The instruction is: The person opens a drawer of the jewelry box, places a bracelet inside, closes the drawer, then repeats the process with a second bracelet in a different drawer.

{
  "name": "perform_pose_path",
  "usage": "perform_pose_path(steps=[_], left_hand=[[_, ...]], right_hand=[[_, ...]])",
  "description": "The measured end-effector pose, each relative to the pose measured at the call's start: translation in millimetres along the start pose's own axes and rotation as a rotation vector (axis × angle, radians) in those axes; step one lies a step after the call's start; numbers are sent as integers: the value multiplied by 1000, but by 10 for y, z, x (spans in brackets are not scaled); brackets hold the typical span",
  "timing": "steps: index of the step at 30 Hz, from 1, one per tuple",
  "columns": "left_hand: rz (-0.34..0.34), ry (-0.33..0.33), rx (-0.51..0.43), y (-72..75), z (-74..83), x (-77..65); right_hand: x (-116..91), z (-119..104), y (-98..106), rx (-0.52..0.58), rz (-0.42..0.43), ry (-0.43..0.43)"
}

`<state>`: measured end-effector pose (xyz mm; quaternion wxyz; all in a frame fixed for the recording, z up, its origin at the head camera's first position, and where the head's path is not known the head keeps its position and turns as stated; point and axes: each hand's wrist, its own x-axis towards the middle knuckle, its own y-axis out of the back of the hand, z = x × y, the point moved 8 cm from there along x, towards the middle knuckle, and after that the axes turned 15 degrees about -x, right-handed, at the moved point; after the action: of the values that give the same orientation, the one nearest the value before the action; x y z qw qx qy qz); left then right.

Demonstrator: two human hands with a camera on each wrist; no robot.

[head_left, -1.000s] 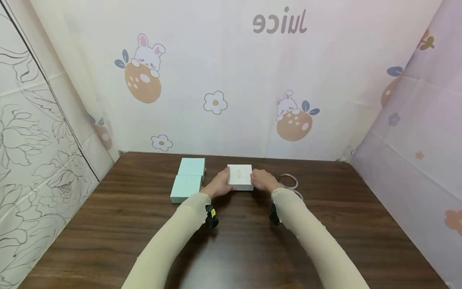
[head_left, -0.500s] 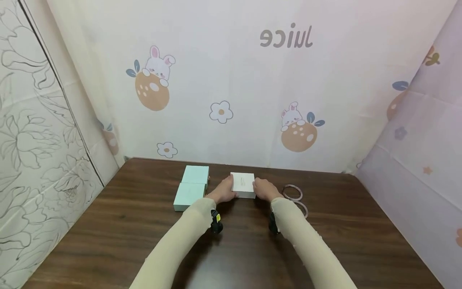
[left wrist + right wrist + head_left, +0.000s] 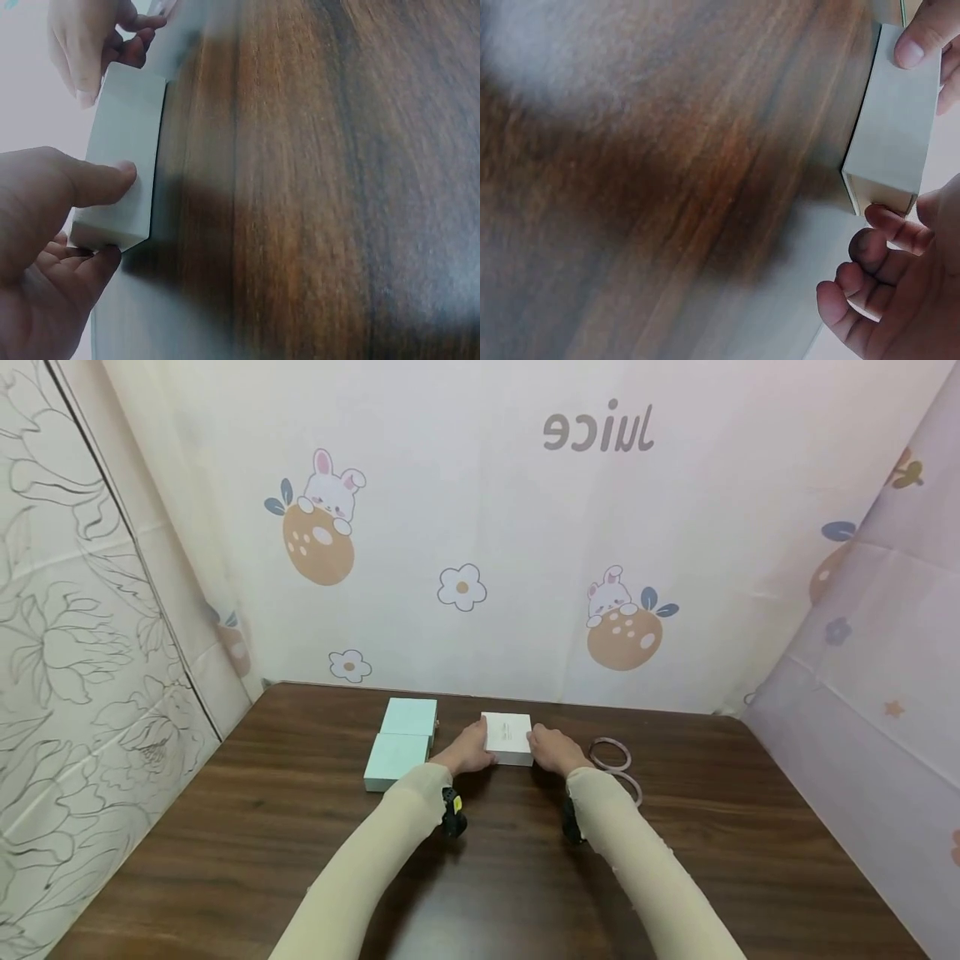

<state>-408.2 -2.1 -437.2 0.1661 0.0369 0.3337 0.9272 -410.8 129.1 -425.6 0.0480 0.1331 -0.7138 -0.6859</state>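
A small white box [image 3: 507, 732] sits near the back of the wooden table, faint lettering on its top. My left hand [image 3: 471, 749] grips its left end; in the left wrist view the thumb [image 3: 105, 184] lies along the box's front side and the fingers curl round the end. At the opposite end is my right hand [image 3: 555, 750]. In the right wrist view its index fingertip [image 3: 883, 215] touches the box's end face, a second digit is close to the upper edge, and the other fingers are loosely curled off the box.
Two pale mint boxes [image 3: 409, 717] lie end to end left of my left hand, one with a small clasp on its side. Beside my right wrist are two pinkish rings [image 3: 609, 741]. A patterned curtain [image 3: 525, 527] hangs behind the table [image 3: 300, 810].
The camera view has shifted slightly. Both hands stay at the two ends of the white box, which has not visibly moved on the table.
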Motion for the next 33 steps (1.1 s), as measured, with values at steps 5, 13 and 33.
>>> perform_pose_path(steps=[5,13,33], left_hand=[[14,-25,-25,-3,43,-35],[42,-45,-12,59,148,-227],[114,-319,39,570,-18,-1366]], right_hand=[[-47,14,12,-10,-21,-10],[-194,-20,95,-180,51,4],[-679,-476,116,-208,219,179]])
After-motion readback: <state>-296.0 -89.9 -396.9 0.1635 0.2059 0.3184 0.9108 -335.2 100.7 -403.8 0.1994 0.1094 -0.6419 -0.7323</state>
